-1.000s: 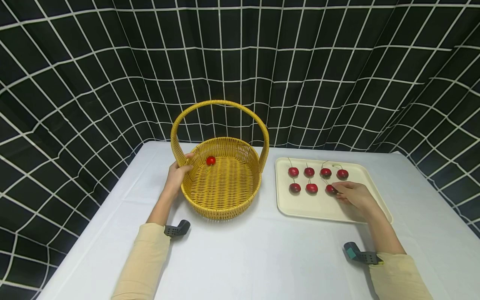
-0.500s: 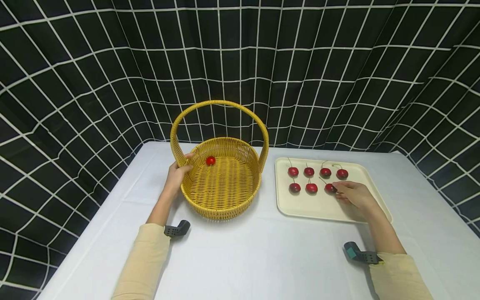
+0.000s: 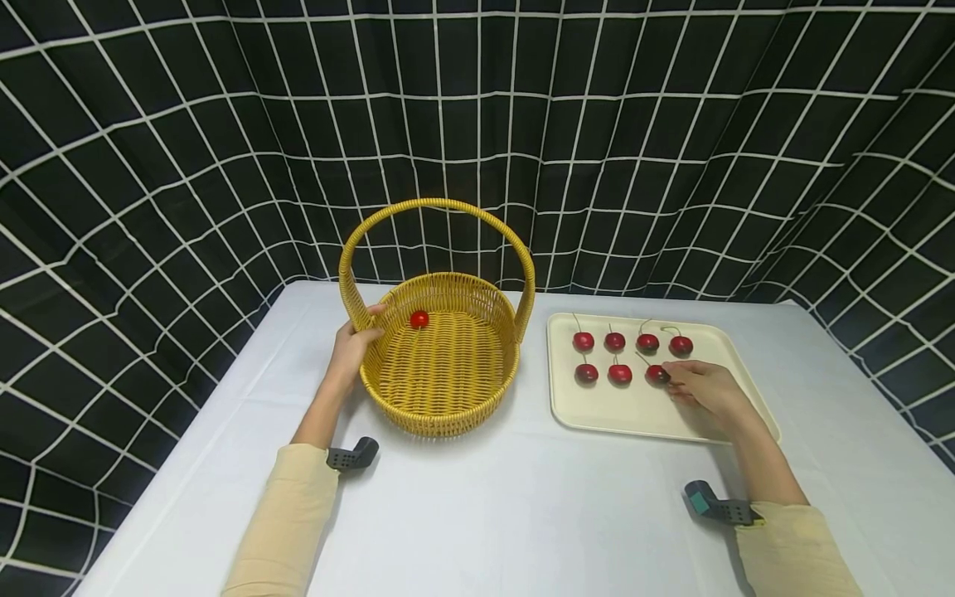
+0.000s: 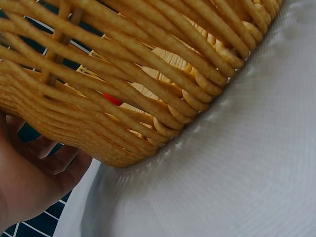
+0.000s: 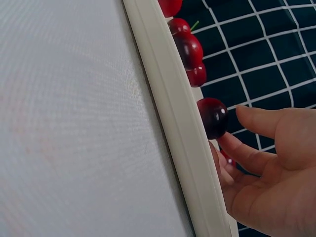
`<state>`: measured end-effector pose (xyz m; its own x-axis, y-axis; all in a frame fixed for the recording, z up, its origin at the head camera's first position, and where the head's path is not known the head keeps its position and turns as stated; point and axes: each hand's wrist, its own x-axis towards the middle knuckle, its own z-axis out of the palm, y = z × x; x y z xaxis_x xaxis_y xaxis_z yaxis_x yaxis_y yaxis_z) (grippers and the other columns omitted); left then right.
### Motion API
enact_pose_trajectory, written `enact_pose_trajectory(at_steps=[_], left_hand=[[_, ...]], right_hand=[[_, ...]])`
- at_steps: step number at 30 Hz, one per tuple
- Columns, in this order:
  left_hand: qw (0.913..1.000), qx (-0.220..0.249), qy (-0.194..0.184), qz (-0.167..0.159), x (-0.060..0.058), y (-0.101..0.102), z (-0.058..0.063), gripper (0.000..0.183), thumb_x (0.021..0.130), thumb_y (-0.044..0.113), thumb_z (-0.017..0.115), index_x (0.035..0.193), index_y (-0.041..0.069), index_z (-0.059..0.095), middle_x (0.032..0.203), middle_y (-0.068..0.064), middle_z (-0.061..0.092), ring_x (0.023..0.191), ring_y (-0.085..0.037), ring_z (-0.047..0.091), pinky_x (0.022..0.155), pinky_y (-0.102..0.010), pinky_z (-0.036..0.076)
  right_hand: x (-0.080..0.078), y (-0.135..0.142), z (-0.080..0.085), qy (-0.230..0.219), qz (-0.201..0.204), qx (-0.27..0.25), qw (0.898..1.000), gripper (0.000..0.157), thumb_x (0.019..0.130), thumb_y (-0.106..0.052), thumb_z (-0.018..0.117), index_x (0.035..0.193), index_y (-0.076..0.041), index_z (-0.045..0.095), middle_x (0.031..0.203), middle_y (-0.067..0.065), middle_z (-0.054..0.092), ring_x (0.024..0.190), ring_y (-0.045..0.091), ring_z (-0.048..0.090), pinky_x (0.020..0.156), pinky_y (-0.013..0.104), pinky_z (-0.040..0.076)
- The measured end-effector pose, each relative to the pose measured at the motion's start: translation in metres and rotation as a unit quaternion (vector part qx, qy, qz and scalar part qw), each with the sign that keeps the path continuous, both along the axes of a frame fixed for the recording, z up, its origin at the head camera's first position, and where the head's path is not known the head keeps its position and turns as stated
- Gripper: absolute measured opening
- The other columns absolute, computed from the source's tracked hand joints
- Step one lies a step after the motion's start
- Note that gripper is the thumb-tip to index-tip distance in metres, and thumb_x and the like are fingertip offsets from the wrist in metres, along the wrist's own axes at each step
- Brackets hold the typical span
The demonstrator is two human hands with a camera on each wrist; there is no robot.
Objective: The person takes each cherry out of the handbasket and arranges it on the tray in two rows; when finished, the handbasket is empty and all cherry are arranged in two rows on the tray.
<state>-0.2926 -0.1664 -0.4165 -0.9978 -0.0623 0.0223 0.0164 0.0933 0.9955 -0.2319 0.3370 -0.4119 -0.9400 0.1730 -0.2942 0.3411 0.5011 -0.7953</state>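
My left hand (image 3: 347,352) grips the yellow wicker basket (image 3: 440,423) where its handle meets the rim, on the left. Inside the basket lies one bright red cherry (image 3: 419,319). On the cream tray (image 3: 612,414) to the right, several dark red cherries with stems lie in two rows. My right hand (image 3: 705,385) is over the tray, its fingertips at the last cherry (image 3: 656,376) of the near row. In the right wrist view, the index fingertip meets this cherry (image 5: 213,118), while a small gap shows between it and the thumb.
A white cloth (image 3: 522,506) covers the table. Behind and beside it hangs a black curtain (image 3: 612,191) with a white grid. The basket's tall arched handle (image 3: 436,203) stands upright. Each wrist wears a dark camera mount.
The cherry at my right fingertips shifted slightly left and its stem swung a little in the first half second. My left hand and the basket stay in place.
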Motion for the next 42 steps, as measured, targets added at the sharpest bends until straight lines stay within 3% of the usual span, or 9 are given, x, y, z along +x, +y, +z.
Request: enact_pose_trajectory(at_steps=[16,20,25,28,31,36,39,42], left_hand=[[1.0,0.006,0.001,-0.005,0.0,0.0,0.001,0.048,0.092,0.005,0.048,0.14,0.005,0.046,0.146,-0.012,0.04,0.132,-0.025,0.034,0.11,-0.037,0.02],[0.9999,0.009,0.001,-0.005,0.001,0.0,0.001,0.048,0.093,0.006,0.048,0.14,0.005,0.046,0.146,-0.011,0.039,0.133,-0.025,0.033,0.111,-0.037,0.018],[1.0,0.006,0.002,-0.005,0.001,-0.001,0.001,0.048,0.092,0.006,0.047,0.14,0.005,0.046,0.146,-0.012,0.04,0.133,-0.025,0.033,0.11,-0.037,0.018],[1.0,0.006,0.003,-0.003,0.001,-0.001,0.001,0.048,0.092,0.005,0.048,0.14,0.005,0.046,0.146,-0.012,0.04,0.132,-0.025,0.034,0.11,-0.037,0.019],[1.0,0.004,0.003,-0.002,0.0,-0.001,0.001,0.048,0.092,0.005,0.048,0.14,0.005,0.046,0.146,-0.012,0.04,0.133,-0.025,0.033,0.11,-0.037,0.019],[1.0,0.002,-0.001,-0.002,0.0,-0.001,0.0,0.048,0.092,0.005,0.048,0.14,0.005,0.046,0.146,-0.012,0.04,0.133,-0.026,0.033,0.11,-0.038,0.019],[1.0,0.002,-0.003,-0.001,0.0,-0.001,0.0,0.048,0.092,0.005,0.048,0.14,0.005,0.046,0.146,-0.012,0.04,0.133,-0.026,0.034,0.11,-0.038,0.019],[1.0,0.001,-0.004,-0.001,0.0,-0.001,0.0,0.048,0.091,0.006,0.048,0.14,0.007,0.046,0.146,-0.011,0.04,0.132,-0.026,0.035,0.11,-0.039,0.02]], right_hand=[[-0.001,0.002,-0.003,0.015,0.004,-0.013,1.0,0.059,0.099,-0.034,0.046,0.133,0.015,0.039,0.112,0.021,0.057,0.076,0.001,0.056,0.07,0.016,0.051],[-0.002,0.005,-0.002,0.012,0.0,-0.023,1.0,0.058,0.099,-0.032,0.047,0.134,0.014,0.038,0.107,0.017,0.059,0.075,0.001,0.057,0.069,0.016,0.051],[-0.002,0.015,0.001,0.01,0.005,-0.077,0.997,0.06,0.1,-0.029,0.046,0.138,0.015,0.031,0.097,0.007,0.061,0.075,0.003,0.06,0.072,0.02,0.052],[0.0,0.022,0.005,-0.001,0.003,-0.148,0.989,0.067,0.1,-0.034,0.046,0.142,0.013,0.025,0.091,-0.001,0.061,0.077,0.006,0.063,0.074,0.022,0.053],[0.002,0.03,0.01,-0.011,-0.004,-0.247,0.969,0.06,0.097,-0.039,0.05,0.137,0.003,0.037,0.088,-0.003,0.063,0.08,0.009,0.065,0.077,0.025,0.053],[0.006,0.039,0.017,-0.006,0.013,-0.434,0.901,0.031,0.097,-0.038,0.05,0.106,-0.012,0.064,0.096,0.005,0.068,0.09,0.021,0.067,0.085,0.037,0.051],[0.006,0.039,0.02,0.001,0.053,-0.5,0.864,0.038,0.1,-0.038,0.042,0.106,-0.011,0.068,0.105,0.008,0.068,0.098,0.026,0.066,0.09,0.043,0.046],[0.006,0.036,0.022,0.005,0.09,-0.53,0.843,0.044,0.101,-0.039,0.037,0.112,-0.008,0.066,0.111,0.01,0.067,0.103,0.027,0.064,0.092,0.044,0.044]])
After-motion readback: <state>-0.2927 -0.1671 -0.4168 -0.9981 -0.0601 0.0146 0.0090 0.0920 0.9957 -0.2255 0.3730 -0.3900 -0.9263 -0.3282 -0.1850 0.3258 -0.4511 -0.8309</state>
